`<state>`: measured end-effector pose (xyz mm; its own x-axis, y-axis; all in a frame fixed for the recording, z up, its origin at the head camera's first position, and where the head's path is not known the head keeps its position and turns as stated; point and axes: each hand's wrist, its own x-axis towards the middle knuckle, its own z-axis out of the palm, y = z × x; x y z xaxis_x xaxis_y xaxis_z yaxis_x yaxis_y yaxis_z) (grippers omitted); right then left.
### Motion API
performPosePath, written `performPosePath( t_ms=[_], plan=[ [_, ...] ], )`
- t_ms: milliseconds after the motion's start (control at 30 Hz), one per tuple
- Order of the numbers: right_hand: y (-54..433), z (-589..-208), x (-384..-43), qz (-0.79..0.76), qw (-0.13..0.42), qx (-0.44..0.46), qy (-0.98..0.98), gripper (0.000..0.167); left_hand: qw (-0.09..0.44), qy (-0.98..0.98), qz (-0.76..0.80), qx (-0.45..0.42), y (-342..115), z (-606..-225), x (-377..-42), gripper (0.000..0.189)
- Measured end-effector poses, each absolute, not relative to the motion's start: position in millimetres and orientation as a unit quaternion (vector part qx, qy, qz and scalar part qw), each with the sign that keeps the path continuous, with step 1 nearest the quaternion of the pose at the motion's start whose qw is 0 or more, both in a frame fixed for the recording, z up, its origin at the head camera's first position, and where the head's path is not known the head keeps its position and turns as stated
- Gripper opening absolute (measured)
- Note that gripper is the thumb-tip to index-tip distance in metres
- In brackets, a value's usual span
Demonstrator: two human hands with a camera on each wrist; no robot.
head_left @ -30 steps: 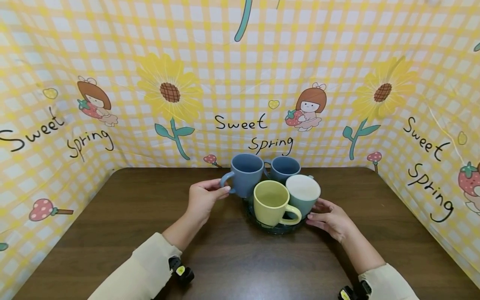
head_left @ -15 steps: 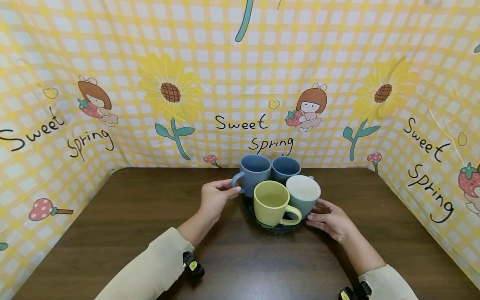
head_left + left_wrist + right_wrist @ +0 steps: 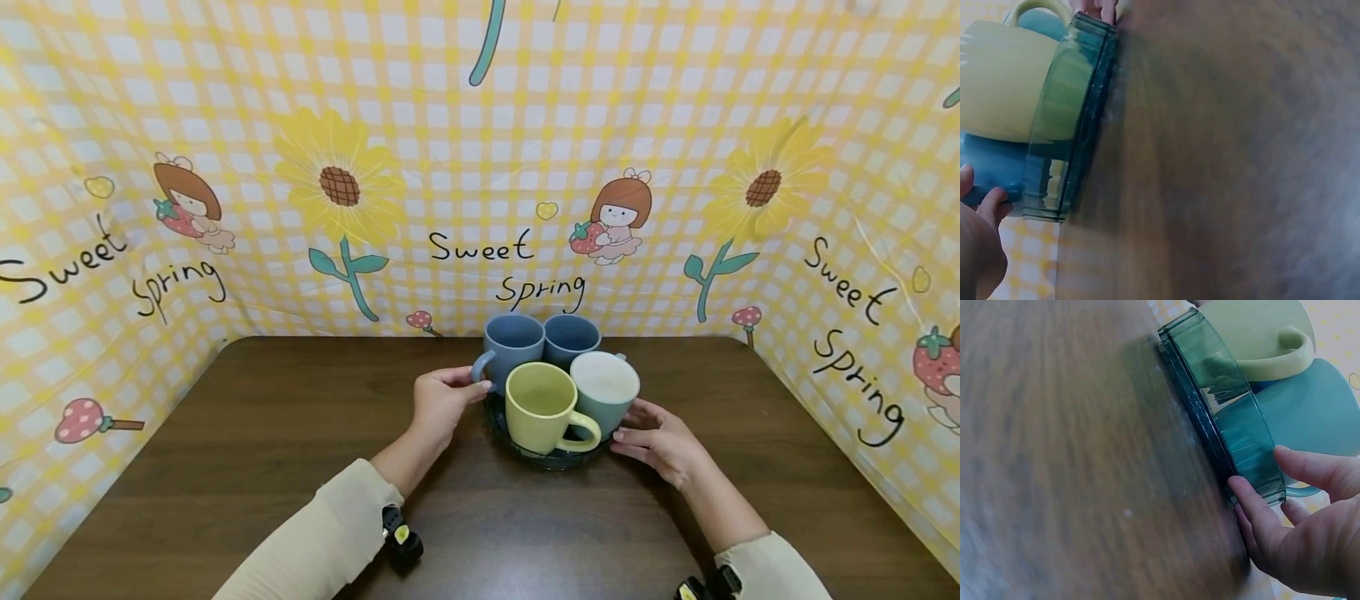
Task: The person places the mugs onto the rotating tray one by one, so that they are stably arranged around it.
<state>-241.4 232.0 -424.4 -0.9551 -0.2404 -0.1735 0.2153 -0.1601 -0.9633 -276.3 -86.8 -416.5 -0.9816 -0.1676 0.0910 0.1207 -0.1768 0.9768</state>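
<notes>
My left hand (image 3: pixel 442 407) pinches the handle of a blue mug (image 3: pixel 510 354), which stands upright at the back left of a dark green glass dish (image 3: pixel 551 461). Thumb and fingertip meet at that handle in the left wrist view. On the other side, my right hand (image 3: pixel 663 439) holds the dish, its thumb at the rim and its fingers along the outer wall (image 3: pixel 1254 456). Three more mugs crowd in the dish: a yellow-green mug (image 3: pixel 532 425) in front with its handle to the right, a green mug (image 3: pixel 606 407) with a pale inside, and a darker blue mug (image 3: pixel 572 335) behind, partly hidden.
The dish stands on a dark wooden table (image 3: pixel 300 400), toward its far edge. Close behind that edge hangs a yellow checked cloth (image 3: pixel 480 167) with printed flowers, and it continues along both sides. A black wrist camera (image 3: pixel 402 537) sits on the left sleeve.
My left hand has carried the blue mug to the right and slightly down, into the dish beside the other mugs. My right hand has stayed at the dish's right side.
</notes>
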Motion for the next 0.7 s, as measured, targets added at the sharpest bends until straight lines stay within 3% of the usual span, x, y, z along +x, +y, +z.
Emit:
performPosePath(
  t_ms=[700],
  plan=[
    [228.4, -424.6, -237.0, -0.768, 0.142, 0.001, 0.624, 0.081, 0.049, -0.791, -0.61, -0.009, -92.3, -419.9, -278.2, 0.02]
  ],
)
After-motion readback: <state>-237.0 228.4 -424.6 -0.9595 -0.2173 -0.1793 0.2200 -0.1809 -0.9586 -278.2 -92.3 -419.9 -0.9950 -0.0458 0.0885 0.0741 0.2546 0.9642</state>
